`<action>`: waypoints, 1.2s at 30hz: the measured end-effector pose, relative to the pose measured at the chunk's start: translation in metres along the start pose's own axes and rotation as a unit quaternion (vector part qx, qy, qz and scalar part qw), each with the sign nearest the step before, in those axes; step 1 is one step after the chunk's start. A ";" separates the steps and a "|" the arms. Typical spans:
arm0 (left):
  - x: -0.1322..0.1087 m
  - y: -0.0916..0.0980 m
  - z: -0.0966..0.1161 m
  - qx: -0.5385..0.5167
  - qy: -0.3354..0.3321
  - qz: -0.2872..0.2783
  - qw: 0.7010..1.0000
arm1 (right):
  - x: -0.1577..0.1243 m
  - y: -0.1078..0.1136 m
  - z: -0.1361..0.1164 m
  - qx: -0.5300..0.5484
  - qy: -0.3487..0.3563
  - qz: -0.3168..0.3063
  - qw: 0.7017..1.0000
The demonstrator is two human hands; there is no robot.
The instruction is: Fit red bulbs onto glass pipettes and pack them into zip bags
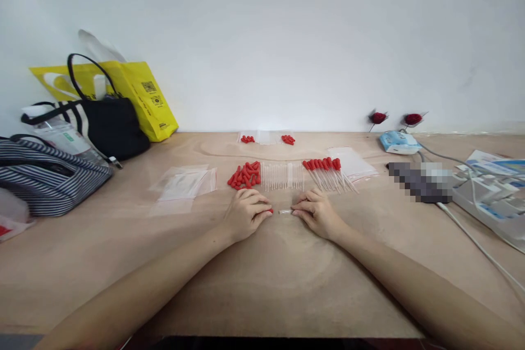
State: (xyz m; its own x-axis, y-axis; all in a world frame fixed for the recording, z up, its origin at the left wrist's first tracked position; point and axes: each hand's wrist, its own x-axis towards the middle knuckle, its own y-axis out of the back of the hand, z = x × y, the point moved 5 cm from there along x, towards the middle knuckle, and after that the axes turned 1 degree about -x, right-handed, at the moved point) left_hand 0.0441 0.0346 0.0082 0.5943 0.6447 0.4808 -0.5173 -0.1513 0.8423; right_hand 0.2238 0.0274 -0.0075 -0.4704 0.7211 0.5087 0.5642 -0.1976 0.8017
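Note:
My left hand [246, 213] is closed on a red rubber bulb [270, 210], most of it covered by the fingers. Across a small gap, my right hand [317, 212] pinches a clear dropper tube [284, 211], its end pointing left toward the bulb. Just beyond my left hand lies a pile of loose red bulbs [245, 175]. A row of clear dropper tubes [282, 176] lies side by side to the right of that pile. Further right, several droppers with red bulbs on their ends [328, 170] are laid out in a fan.
Clear zip bags lie at left [184, 183] and right [351, 162]; another bag [266, 137] with red bulbs is by the wall. Bags, including a striped pouch [61, 175], crowd the left. A tissue pack [399, 142], a blurred-out dark object [418, 183] and cables occupy the right.

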 end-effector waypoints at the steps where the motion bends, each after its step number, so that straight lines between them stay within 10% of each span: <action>1: 0.002 -0.001 0.001 -0.001 -0.002 0.007 1.000 | 0.000 0.000 -0.002 -0.005 -0.001 -0.001 1.000; 36: 0.005 -0.001 0.003 -0.043 0.059 0.046 0.996 | 0.002 0.006 -0.033 -0.071 0.028 0.031 0.997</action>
State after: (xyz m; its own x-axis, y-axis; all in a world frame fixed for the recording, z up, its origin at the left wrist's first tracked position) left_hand 0.0498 0.0357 0.0110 0.4687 0.7152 0.5184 -0.6195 -0.1522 0.7701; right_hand 0.2033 0.0058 0.0088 -0.4768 0.6670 0.5726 0.4943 -0.3352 0.8021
